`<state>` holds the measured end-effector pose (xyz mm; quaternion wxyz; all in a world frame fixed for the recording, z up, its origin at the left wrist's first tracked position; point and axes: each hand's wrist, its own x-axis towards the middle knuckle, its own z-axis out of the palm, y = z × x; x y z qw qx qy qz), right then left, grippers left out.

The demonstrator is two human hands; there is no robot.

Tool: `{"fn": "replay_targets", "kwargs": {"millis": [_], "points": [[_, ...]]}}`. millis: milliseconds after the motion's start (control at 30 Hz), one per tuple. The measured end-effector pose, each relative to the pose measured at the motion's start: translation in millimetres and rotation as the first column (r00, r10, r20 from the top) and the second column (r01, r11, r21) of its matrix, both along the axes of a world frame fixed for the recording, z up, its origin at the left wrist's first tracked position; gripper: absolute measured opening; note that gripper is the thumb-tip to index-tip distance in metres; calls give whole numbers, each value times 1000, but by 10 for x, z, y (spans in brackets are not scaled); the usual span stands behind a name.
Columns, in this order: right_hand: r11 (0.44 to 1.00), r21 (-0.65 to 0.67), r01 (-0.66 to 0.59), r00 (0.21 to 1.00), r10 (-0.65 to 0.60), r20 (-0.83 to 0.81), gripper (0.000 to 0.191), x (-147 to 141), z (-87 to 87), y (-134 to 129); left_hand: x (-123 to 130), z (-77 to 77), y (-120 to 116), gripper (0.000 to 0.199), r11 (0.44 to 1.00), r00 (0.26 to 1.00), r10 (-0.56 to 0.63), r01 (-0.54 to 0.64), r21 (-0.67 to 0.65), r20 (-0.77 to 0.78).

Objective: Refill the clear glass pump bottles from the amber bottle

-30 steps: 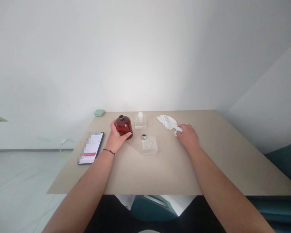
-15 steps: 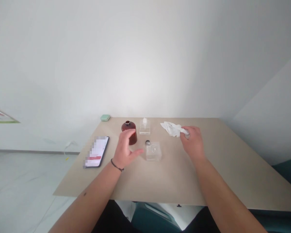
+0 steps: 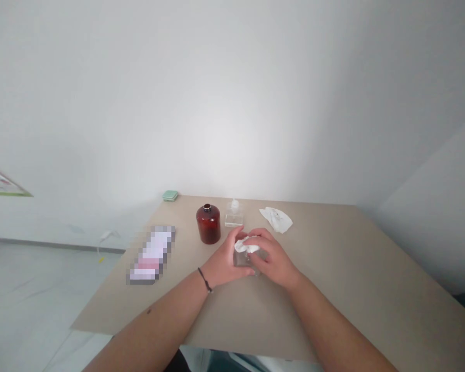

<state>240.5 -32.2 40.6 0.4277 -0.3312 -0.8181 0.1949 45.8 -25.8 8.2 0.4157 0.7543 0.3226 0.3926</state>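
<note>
My left hand is closed around the left side of a clear square bottle, which stands near the middle of the table. Pinched in the fingers of my right hand is a white tissue, pressed onto the top of that bottle. The bottle's mouth is hidden under the tissue and fingers. Behind my left hand stands a dark red-brown bottle with an open neck. A second clear square bottle with a white top is just to its right.
Another crumpled white tissue lies toward the back of the beige table. A phone, blurred out, lies at the left. On the back left corner sits a small green case, close to the wall.
My right hand has come left from the tissue pile with a piece of tissue, onto the clear bottle. My left hand has moved right and closed on that bottle. The view has shifted slightly.
</note>
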Motion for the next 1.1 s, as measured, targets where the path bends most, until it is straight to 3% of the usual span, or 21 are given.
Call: {"fn": "replay_targets", "kwargs": {"millis": [133, 367, 567, 700, 1100], "points": [[998, 4, -62, 997, 62, 45, 23, 26, -13, -32, -8, 20, 25, 112, 998, 1000, -30, 29, -60, -4], [993, 113, 39, 993, -51, 108, 21, 36, -29, -35, -14, -15, 48, 111, 996, 998, -56, 58, -74, 26], [985, 140, 103, 962, -135, 239, 30, -6, -13, -72, 0, 52, 24, 107, 996, 999, -40, 40, -74, 1], [984, 159, 82, 944, -128, 303, 28, -8, -7, -73, 11, 77, 14, 108, 996, 999, -44, 44, -73, 1], [979, 138, 151, 945, -184, 271, 25, -99, -45, -79, 6, 84, 50, 107, 996, 998, -58, 57, -63, -27]]}}
